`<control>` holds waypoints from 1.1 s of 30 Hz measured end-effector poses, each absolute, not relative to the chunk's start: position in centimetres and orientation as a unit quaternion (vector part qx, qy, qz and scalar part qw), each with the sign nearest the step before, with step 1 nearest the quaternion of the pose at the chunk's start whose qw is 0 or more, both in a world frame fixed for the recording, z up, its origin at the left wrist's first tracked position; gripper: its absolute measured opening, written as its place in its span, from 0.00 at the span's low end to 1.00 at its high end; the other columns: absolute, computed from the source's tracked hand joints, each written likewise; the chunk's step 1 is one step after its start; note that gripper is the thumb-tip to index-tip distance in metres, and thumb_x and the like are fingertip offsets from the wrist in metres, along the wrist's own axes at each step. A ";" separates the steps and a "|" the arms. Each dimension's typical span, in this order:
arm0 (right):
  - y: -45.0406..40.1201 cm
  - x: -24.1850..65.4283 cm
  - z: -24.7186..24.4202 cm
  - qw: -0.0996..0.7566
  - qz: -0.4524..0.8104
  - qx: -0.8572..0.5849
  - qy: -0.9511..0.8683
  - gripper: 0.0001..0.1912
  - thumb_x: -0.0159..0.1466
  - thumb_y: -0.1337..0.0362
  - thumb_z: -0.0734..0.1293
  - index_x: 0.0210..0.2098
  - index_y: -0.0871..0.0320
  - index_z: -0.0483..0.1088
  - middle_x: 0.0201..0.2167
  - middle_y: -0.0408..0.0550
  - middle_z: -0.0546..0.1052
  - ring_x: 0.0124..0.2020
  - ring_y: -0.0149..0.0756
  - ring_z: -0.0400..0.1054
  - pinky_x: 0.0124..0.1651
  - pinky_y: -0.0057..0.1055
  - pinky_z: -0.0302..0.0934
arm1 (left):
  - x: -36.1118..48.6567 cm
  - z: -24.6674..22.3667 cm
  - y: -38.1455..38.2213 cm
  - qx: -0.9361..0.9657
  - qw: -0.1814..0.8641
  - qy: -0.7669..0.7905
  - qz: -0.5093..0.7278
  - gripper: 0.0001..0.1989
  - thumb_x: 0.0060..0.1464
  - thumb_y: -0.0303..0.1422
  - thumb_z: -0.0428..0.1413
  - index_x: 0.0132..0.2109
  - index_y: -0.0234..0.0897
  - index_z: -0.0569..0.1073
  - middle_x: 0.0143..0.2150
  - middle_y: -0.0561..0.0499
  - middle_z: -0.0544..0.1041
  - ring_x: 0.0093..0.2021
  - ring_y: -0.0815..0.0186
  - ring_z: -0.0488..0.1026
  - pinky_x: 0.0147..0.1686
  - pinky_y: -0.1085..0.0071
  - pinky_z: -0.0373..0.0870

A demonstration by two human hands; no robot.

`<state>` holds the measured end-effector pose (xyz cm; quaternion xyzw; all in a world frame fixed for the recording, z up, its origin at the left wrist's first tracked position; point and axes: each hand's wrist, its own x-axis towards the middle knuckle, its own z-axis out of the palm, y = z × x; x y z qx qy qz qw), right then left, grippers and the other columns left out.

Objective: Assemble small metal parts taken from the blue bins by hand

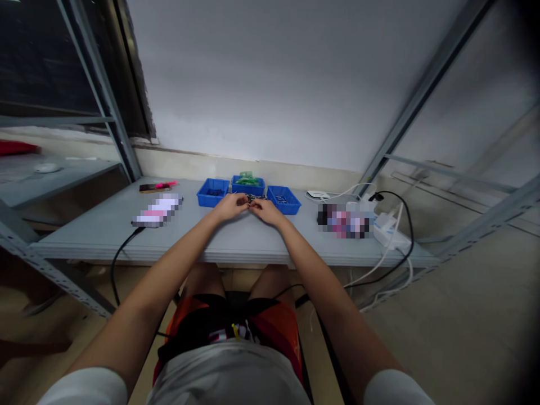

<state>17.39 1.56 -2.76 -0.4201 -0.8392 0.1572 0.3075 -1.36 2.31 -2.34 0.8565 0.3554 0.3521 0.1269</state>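
My left hand [230, 207] and my right hand [265, 212] meet over the middle of the grey table, their fingertips almost touching. Both have the fingers bent into a pinch; whatever is between them is too small and too hidden to name. Just behind the fingertips lies a pile of small dark and shiny pieces [255, 198], partly covered by the hands. A blue bin [207, 201] with dark contents stands behind my left hand. Another blue bin [291, 209], holding small pale-and-dark pieces, is beside my right hand. Between these, farther back, a third blue bin [259, 191] contains green bags [248, 179].
On the left are a phone [157, 211] on a black cable and a dark flat object [149, 188] with something pink on it. To the right lie a blurred-out device [343, 220], a white power strip [392, 232] and loose cables. Metal uprights flank the table [242, 246]; a wall closes the back.
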 end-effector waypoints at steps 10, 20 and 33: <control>1.4 17.4 -2.5 0.336 0.149 -0.420 -0.829 0.13 0.63 0.59 0.60 0.34 0.60 0.73 0.28 0.44 0.74 0.29 0.29 0.63 0.35 0.25 0.54 | -1.5 -2.7 2.6 0.867 0.122 0.368 0.313 0.13 0.50 0.34 0.51 0.39 0.33 0.76 0.34 0.48 0.78 0.33 0.65 0.71 0.35 0.73 0.65; 1.3 17.3 -2.5 0.333 0.157 -0.413 -0.833 0.13 0.63 0.58 0.61 0.33 0.60 0.73 0.27 0.44 0.74 0.28 0.29 0.63 0.34 0.25 0.53 | -1.4 -2.7 2.7 0.876 0.113 0.361 0.299 0.12 0.49 0.34 0.53 0.36 0.32 0.77 0.30 0.49 0.78 0.30 0.66 0.70 0.32 0.72 0.64; 1.6 17.4 -2.7 0.333 0.169 -0.417 -0.829 0.12 0.62 0.61 0.62 0.34 0.62 0.73 0.29 0.45 0.75 0.30 0.30 0.64 0.36 0.26 0.56 | -1.4 -2.4 2.4 0.878 0.101 0.364 0.293 0.12 0.49 0.33 0.52 0.36 0.32 0.77 0.31 0.48 0.78 0.31 0.65 0.71 0.34 0.72 0.64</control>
